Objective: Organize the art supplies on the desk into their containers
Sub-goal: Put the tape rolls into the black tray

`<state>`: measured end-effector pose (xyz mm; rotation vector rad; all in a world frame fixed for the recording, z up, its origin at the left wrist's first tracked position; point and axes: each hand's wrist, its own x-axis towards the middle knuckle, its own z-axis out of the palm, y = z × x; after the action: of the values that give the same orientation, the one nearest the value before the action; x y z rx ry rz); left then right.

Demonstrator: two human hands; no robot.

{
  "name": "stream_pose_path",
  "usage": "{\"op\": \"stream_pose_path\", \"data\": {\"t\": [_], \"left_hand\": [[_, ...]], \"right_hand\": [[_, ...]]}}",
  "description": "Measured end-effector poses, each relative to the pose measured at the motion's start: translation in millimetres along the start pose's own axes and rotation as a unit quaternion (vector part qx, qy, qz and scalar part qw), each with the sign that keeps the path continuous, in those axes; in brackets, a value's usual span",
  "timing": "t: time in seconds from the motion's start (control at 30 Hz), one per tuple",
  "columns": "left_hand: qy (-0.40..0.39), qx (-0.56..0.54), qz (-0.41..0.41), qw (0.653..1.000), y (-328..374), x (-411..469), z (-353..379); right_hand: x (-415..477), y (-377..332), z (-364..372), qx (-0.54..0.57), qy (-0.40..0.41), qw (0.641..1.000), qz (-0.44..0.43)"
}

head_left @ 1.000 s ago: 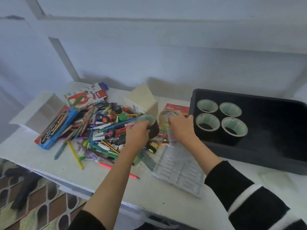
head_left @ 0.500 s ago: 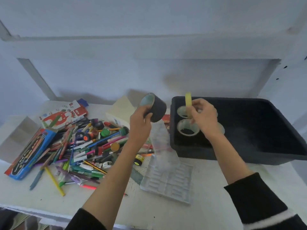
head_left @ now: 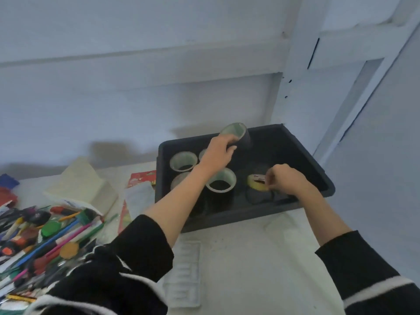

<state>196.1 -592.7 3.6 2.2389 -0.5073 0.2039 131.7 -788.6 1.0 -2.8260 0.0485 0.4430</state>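
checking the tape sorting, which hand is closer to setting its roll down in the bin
Right. The right hand holds the yellow tape low near the bin floor; the left hand holds its black roll raised.

A dark tape roll (head_left: 239,133) hangs tilted over the black bin (head_left: 238,215), a small yellow roll (head_left: 256,182) low inside.

Home craft corner, white desk (head_left: 250,258), pale panelled wall (head_left: 136,98), heaped pens (head_left: 45,242)
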Motion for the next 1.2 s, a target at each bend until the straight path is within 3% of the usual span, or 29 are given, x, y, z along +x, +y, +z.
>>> {"op": "stream_pose_path", "data": {"t": [0.1,0.23,0.33,0.47,0.6,0.8,1.0,1.2], "left_hand": [[-0.084,0.03,0.009,0.996,-4,16,28],[-0.174,0.172,0.012,0.97,-17,21,46],[-0.203,0.235,0.009,0.951,-25,18,45],[-0.203,0.293,0.016,0.934,-28,19,38],[-0.228,0.3,0.02,0.926,-31,17,36],[-0.219,0.269,0.001,0.938,-26,4,30],[-0.165,0.168,-0.022,0.972,-13,-29,8],[-0.073,0.08,-0.067,0.992,9,-86,-33]], "right_hand": [[6,8,8,-0.02,-0.048,0.998,-0.019],[10,9,10,0.001,-0.103,0.993,-0.056],[17,2,11,-0.002,-0.128,0.989,-0.08],[28,-7,15,-0.018,-0.125,0.988,-0.085],[36,-5,17,-0.008,-0.061,0.996,-0.066],[38,0,21,0.02,-0.022,0.997,-0.077],[29,-6,17,0.012,-0.045,0.995,-0.092],[15,-25,14,0.105,0.082,0.983,-0.127]]}}
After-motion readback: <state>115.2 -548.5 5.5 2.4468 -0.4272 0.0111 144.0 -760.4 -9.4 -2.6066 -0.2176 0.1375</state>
